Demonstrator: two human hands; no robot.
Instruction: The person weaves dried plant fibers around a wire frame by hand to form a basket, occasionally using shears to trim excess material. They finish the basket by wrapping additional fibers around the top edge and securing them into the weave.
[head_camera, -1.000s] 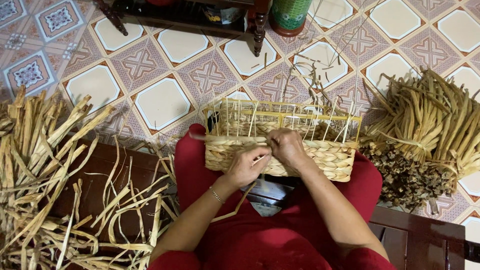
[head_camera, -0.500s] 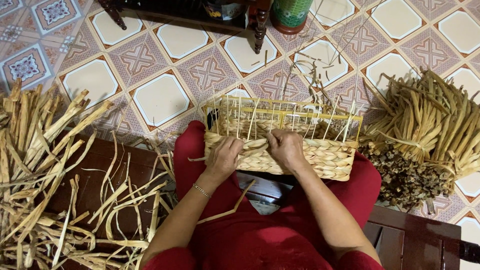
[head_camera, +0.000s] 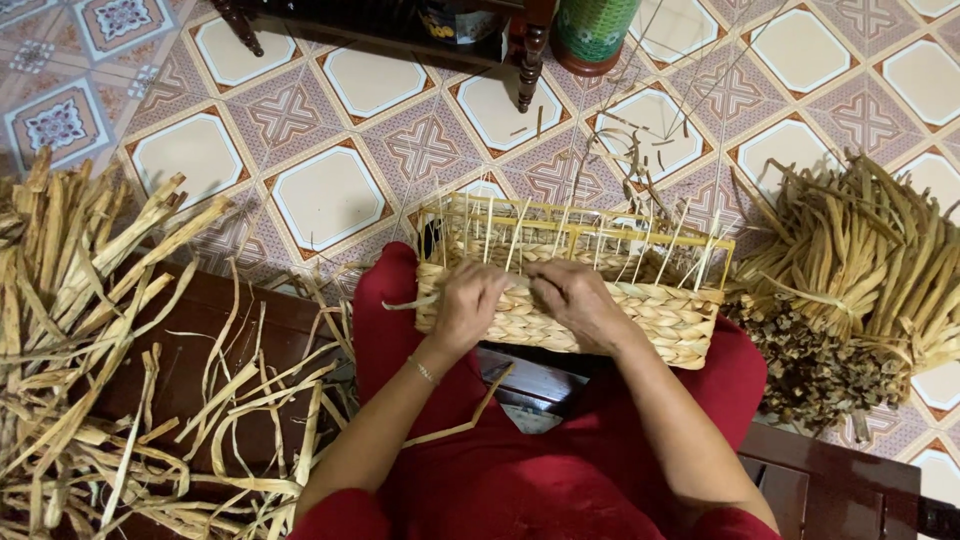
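Two hands meet on one basket, which rests on my lap in red cloth, just above centre. I see my left hand curled over the woven front wall at about 9 o'clock of the basket, fingers bent and pressing the braid; whether it pinches a strand I cannot tell. My right hand lies beside it, nearly touching, fingers curled down on the same wall, grip also unclear. One loose strand sticks out leftward from under the left hand. Thin upright stakes, too many to count, rise from the rim. One heap of reeds lies at 9 o'clock, one bundle at 3 o'clock. One green pot stands at 12 o'clock on the tiled floor.
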